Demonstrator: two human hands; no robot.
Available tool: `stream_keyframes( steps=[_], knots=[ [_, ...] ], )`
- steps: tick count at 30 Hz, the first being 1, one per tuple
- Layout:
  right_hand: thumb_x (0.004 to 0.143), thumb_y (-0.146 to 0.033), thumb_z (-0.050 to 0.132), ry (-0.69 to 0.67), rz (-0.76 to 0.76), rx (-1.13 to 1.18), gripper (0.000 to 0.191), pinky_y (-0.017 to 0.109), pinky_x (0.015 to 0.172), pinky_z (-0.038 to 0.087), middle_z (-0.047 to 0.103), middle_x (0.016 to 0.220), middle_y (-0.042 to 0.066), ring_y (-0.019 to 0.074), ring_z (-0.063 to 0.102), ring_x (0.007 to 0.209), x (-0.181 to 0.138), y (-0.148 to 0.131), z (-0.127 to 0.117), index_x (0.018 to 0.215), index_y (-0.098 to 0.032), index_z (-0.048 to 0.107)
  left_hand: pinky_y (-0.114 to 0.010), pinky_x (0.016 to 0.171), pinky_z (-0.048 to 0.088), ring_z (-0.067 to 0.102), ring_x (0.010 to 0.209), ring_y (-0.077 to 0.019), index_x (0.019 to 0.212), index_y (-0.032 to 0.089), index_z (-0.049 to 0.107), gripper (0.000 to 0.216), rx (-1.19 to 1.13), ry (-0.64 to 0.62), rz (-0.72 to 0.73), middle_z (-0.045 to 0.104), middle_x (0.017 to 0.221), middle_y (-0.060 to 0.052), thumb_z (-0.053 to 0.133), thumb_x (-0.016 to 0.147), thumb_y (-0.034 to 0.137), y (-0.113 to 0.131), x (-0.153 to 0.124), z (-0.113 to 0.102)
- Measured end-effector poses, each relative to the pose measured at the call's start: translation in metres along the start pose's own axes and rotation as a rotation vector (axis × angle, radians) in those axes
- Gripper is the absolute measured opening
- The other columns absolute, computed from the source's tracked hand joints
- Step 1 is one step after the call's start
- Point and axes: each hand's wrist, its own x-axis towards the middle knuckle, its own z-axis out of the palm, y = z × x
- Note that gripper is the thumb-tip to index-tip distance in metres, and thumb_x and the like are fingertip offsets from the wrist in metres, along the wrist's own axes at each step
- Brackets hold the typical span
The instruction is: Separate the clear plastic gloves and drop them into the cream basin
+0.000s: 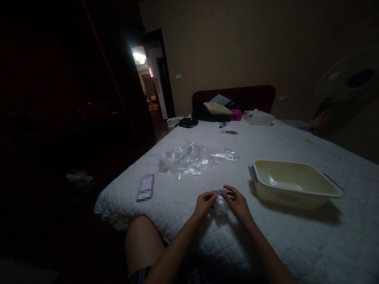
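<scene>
Between my two hands is a small clear plastic bag, just above the white quilted bed cover. My left hand pinches its left edge. On the other side, my right hand grips the top right edge, with the index finger reaching over it. What the bag contains, if anything, is too dim to make out. Beyond my hands lies a spread of crumpled clear plastic bags. To the right stands a cream plastic basin with grey handles, and a piece of clear plastic rests inside it.
A phone-like item, blurred out, lies near the bed's left edge. Farther back are a packaged pen-like item, a black pouch, a white box and piled clothes with a pillow. A fan stands at right.
</scene>
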Motion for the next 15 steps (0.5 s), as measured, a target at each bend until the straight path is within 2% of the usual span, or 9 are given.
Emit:
stream_keyframes(
  steps=[2, 5, 9, 12, 15],
  knots=[
    [0.062, -0.052, 0.063, -0.029, 0.087, 0.074, 0.049, 0.036, 0.070, 0.051, 0.068, 0.096, 0.014, 0.0250, 0.065, 0.081, 0.002, 0.011, 0.001, 0.094, -0.014, 0.064, -0.022, 0.051, 0.039, 0.051, 0.053, -0.0102, 0.070, 0.011, 0.062, 0.054, -0.057, -0.009, -0.030, 0.056, 0.058, 0.001, 0.074, 0.049, 0.059, -0.004, 0.002, 0.001],
    [0.059, -0.053, 0.066, -0.068, 0.135, 0.142, 0.046, 0.035, 0.070, 0.050, 0.070, 0.083, 0.012, 0.0241, 0.064, 0.075, 0.000, 0.029, 0.003, 0.082, -0.012, 0.067, -0.020, 0.048, 0.034, 0.046, 0.047, -0.0070, 0.067, 0.010, 0.060, 0.051, -0.123, -0.061, -0.077, 0.052, 0.054, 0.002, 0.075, 0.050, 0.056, -0.012, 0.002, 0.003],
    [0.059, -0.051, 0.069, 0.027, 0.144, 0.232, 0.042, 0.033, 0.065, 0.048, 0.068, 0.071, 0.008, 0.0215, 0.061, 0.068, -0.004, 0.050, 0.004, 0.075, -0.012, 0.067, -0.021, 0.052, 0.037, 0.050, 0.052, -0.0079, 0.073, 0.010, 0.060, 0.048, -0.187, -0.154, -0.141, 0.055, 0.060, 0.000, 0.076, 0.053, 0.050, -0.021, -0.001, 0.003],
    [0.060, -0.050, 0.069, 0.086, 0.145, 0.249, 0.042, 0.031, 0.066, 0.046, 0.068, 0.073, 0.006, 0.0201, 0.060, 0.069, -0.006, 0.059, 0.004, 0.078, -0.012, 0.067, -0.023, 0.055, 0.040, 0.054, 0.054, -0.0095, 0.078, 0.011, 0.060, 0.048, -0.209, -0.204, -0.215, 0.058, 0.065, -0.001, 0.083, 0.046, 0.038, -0.024, 0.000, 0.002],
    [0.061, -0.048, 0.069, 0.101, 0.156, 0.277, 0.042, 0.031, 0.069, 0.046, 0.068, 0.080, 0.007, 0.0200, 0.060, 0.075, -0.007, 0.062, 0.003, 0.084, -0.012, 0.066, -0.021, 0.052, 0.037, 0.052, 0.050, -0.0084, 0.073, 0.010, 0.060, 0.044, -0.206, -0.213, -0.213, 0.059, 0.060, 0.000, 0.084, 0.044, 0.032, -0.026, 0.002, 0.003]
  ],
)
